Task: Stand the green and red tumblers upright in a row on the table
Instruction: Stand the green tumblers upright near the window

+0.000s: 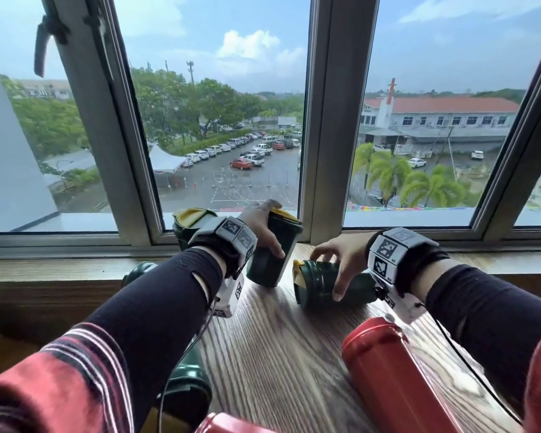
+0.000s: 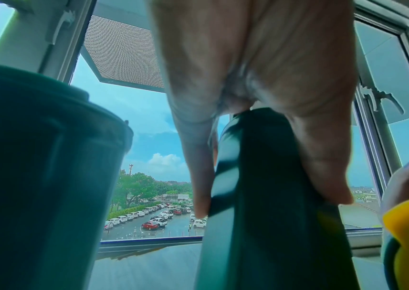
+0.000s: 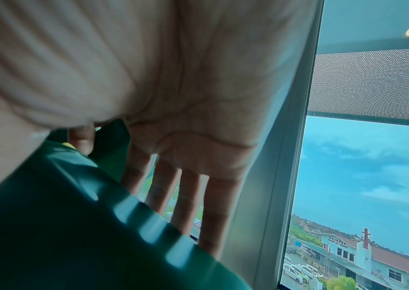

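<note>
Head view, wood-grain table (image 1: 278,354), window (image 1: 231,120) beyond

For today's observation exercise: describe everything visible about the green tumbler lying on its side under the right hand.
The green tumbler is dark green, glossy, plastic-looking, with a ridged lid band and a yellow flap on its lid. It lies on its side on the wooden table, lid pointing left. The right hand rests over it, thumb at the near side, fingers spread over the top.

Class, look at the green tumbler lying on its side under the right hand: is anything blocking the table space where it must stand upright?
Nothing visible blocks it. The right hand already rests on the lying green tumbler. The table beside it is bare wood; the held green tumbler in the left hand stands just apart.
</note>
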